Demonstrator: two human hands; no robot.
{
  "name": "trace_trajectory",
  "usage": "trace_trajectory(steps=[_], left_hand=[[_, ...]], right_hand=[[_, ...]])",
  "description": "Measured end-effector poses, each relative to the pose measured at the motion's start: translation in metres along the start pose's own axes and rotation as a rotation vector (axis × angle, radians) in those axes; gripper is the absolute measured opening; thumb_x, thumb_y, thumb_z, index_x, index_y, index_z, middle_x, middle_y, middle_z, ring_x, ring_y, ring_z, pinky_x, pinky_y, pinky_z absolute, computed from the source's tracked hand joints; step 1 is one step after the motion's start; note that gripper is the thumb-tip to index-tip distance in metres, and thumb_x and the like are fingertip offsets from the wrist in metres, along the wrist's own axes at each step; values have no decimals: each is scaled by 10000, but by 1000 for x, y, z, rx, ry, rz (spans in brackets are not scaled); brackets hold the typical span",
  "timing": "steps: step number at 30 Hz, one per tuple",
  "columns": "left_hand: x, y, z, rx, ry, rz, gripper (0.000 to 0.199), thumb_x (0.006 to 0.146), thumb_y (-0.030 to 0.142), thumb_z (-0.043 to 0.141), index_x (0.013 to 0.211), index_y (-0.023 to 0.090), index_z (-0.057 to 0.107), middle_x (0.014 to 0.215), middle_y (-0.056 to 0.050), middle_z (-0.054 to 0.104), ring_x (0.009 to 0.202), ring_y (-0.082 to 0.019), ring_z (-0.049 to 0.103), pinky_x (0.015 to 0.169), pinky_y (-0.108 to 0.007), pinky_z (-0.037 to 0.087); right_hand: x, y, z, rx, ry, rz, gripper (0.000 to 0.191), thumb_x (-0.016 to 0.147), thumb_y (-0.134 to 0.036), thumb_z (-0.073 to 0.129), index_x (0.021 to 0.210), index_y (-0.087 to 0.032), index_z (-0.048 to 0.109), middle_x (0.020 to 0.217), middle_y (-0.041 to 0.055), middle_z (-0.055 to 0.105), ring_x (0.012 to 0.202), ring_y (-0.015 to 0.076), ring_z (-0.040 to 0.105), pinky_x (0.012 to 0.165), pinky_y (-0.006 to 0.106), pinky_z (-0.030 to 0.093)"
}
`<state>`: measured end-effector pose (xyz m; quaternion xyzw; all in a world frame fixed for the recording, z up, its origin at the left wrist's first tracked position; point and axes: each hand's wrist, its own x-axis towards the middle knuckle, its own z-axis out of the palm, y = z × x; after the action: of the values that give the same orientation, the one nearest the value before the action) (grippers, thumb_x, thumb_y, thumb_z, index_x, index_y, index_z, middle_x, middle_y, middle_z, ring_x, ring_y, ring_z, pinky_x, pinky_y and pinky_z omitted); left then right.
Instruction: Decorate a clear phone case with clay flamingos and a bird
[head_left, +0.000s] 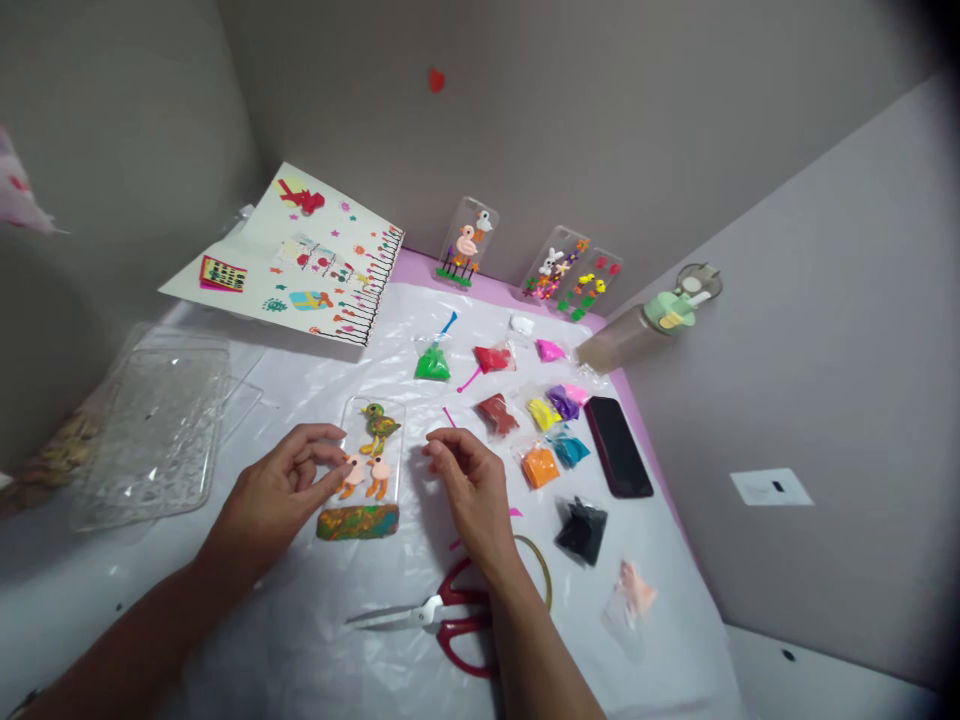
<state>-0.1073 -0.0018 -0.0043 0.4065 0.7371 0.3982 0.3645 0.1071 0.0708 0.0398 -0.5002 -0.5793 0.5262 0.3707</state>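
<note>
A clear phone case (399,425) lies on the white sheet. On it are a green-brown clay duck (379,425), two small pale pink clay ducks (380,472) and a mottled clay strip (358,521) at the bottom. My left hand (289,475) grips the case's left edge, its thumb touching the left pink duck and partly covering it. Right of the case, apart from it, my right hand (469,475) has thumb and forefinger pinched together; whatever they may hold is too small to make out. Red-handled scissors (442,608) lie partly under my right forearm.
Bagged clay, such as orange (540,466) and black (582,530), lies right of my hands. A dark phone (619,447) and a bottle (626,340) are farther right. Decorated cases (466,243) lean on the wall. A drawing pad (300,260) and clear cases (161,430) are left.
</note>
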Motion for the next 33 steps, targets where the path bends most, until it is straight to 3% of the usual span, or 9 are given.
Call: trace_trajectory(steps=[11,22,33], left_hand=[[-3,9,-3,161,-8,24,406,781,550,672,1082,282,720,758,51,686,544,-147,483,567,-278,387],[-3,6,-4,187,-59,134,347,845,551,634,1024,271,734,896,9,682,727,-192,628,675,-299,467],[-2,9,-15,140,-76,214,335,885,589,643,922,291,793,918,-3,720,711,-188,623,672,-293,486]], right_hand=[[1,1,0,-1,-11,7,220,910,-401,670,932,-192,735,848,33,726,764,188,644,713,293,511],[0,2,1,-8,-11,12,219,914,-400,667,942,-195,740,867,37,733,789,195,650,732,301,509],[-1,0,0,-49,-22,4,230,920,-412,654,920,-201,743,813,31,729,743,193,648,699,299,495]])
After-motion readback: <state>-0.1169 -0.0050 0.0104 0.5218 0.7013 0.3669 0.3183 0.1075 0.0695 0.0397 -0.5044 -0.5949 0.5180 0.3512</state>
